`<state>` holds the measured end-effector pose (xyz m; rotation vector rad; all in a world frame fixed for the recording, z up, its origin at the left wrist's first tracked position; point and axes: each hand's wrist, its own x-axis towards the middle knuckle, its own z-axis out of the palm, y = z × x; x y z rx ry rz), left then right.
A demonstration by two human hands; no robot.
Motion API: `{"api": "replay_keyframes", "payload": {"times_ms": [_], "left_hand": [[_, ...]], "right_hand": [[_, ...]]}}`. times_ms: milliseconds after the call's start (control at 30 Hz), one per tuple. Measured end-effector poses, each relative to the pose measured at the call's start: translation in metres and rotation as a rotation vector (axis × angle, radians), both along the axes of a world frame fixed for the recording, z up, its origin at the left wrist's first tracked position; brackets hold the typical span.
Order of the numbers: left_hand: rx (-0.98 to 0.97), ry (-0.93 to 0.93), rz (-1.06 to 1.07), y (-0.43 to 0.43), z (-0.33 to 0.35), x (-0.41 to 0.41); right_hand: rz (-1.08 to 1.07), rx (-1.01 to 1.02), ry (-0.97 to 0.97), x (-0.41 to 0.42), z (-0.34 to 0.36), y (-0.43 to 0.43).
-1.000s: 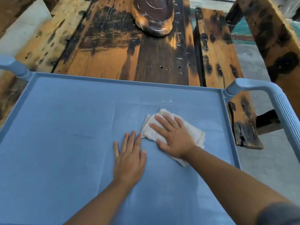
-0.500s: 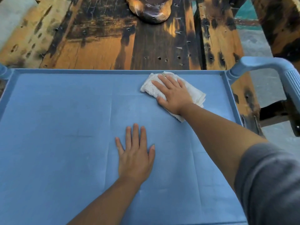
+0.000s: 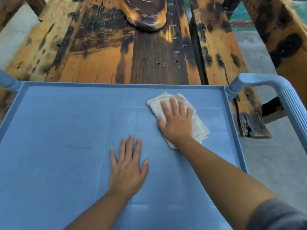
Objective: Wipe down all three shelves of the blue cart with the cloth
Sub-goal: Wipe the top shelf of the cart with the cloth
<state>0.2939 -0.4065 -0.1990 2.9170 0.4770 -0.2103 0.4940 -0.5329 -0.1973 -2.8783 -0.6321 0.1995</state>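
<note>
The blue cart's top shelf (image 3: 58,138) fills the lower part of the head view. A folded white cloth (image 3: 197,123) lies on it near the far right corner. My right hand (image 3: 176,123) presses flat on the cloth with straight fingers. My left hand (image 3: 127,168) rests flat on the bare shelf, nearer to me and left of the cloth, holding nothing. The two lower shelves are hidden under the top one.
The cart's blue ribbed handle (image 3: 287,100) rises at the right corner. Beyond the far rim (image 3: 116,84) stands a worn, stained wooden table (image 3: 99,52) with a dark rounded object (image 3: 146,15) on it. Grey concrete floor (image 3: 274,156) lies to the right.
My right hand pushed the cloth from mid-shelf to the far rim, then drew it back a little toward me. My left hand stayed flat on the shelf.
</note>
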Motion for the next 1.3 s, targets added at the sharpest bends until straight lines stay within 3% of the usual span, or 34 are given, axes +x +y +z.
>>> {"api": "replay_keyframes", "payload": {"times_ms": [567,833,967,1100,1300], "left_hand": [[0.016,-0.041,-0.002,0.023,-0.002,-0.023],[-0.094,0.085,0.12,-0.032,0.036,0.031],[-0.168,-0.048,-0.064,-0.055,0.018,0.025],[-0.207,-0.204,-0.059,-0.049,0.013,0.028],[-0.157,-0.139,-0.106,-0.05,0.014,0.038]], "right_hand": [[0.014,0.04,-0.02,-0.245,-0.002,-0.101],[0.002,0.012,-0.03,-0.246,0.005,-0.104],[0.019,0.029,-0.048,-0.247,-0.001,-0.107],[0.03,0.024,-0.087,-0.234,-0.005,-0.108],[0.059,0.039,-0.067,-0.173,-0.002,-0.101]]}}
